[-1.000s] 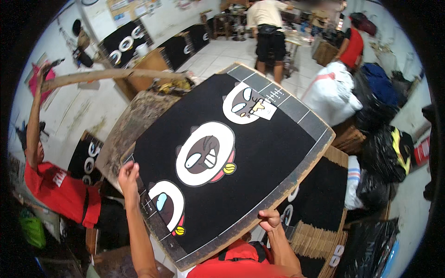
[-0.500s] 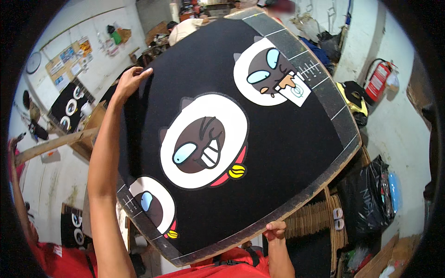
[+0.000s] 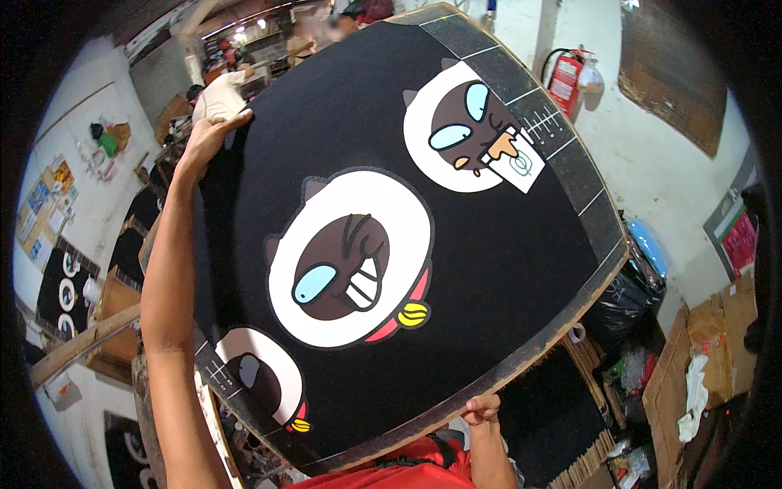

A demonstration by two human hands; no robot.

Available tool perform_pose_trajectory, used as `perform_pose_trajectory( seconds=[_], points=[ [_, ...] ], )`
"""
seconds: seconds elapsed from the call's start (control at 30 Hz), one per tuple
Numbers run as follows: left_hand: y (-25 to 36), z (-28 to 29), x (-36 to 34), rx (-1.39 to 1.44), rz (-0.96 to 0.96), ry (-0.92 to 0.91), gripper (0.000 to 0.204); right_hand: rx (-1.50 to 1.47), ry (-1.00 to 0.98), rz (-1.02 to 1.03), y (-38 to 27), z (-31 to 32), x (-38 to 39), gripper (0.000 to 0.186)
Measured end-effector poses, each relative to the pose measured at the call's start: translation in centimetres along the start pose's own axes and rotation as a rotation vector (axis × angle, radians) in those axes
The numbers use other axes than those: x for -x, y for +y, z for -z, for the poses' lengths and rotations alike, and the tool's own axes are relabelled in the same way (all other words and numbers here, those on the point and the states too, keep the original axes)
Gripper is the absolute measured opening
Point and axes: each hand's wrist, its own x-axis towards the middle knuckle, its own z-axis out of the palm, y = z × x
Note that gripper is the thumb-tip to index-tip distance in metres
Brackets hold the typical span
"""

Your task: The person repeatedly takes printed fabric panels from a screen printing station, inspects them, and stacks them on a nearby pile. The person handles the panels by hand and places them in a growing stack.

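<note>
We hold the board (image 3: 574,167) up in front of us, between our two hands, with the black cloth (image 3: 505,285) on its face toward us. Our left hand (image 3: 210,140) has its fingers bent over the far left edge; our right hand (image 3: 482,409) is closed on the near right edge, roughly midway along it, its fingers partly hidden. The right hand is nearer our body, and the left arm reaches farther out. A line from hand to hand crosses the board's shorter way.

The long axis slants from near left to far right, through the near left cat face (image 3: 265,379), the middle cat face (image 3: 350,257) and the far right cat face (image 3: 456,130). Ears point far left, toward the left hand's edge, so the print's top lies that way and its bottom toward our right hand.
</note>
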Motion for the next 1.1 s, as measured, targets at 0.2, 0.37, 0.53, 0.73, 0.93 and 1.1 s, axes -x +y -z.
perform_pose_trajectory(
  seconds=[0.2,0.37,0.53,0.73,0.93,1.1],
  points=[
    [-0.6,0.4,-0.6,-0.011,-0.198,0.031,0.06,0.006,-0.066,-0.088,1.4,-1.7,1.4,0.041],
    [0.1,1.2,-1.2,-0.129,-0.191,-0.009,0.066,-0.009,-0.157,0.001,5.2,-2.4,-0.2,0.049],
    [-0.5,2.7,-0.9,-0.171,-0.263,0.085,0.069,0.039,-0.027,0.049,8.1,-3.6,0.0,0.049],
    [-0.2,3.5,-1.0,-0.06,-0.32,0.044,0.078,0.03,-0.008,0.058,9.2,-5.3,1.4,0.047],
    [-0.5,3.9,-1.3,0.001,-0.382,0.059,0.084,0.033,-0.13,0.001,9.5,-6.1,1.8,0.045],
    [2.0,4.9,-0.7,-0.083,-0.41,0.046,0.073,0.034,-0.054,0.006,10.4,-7.0,2.4,0.052]
  ],
)
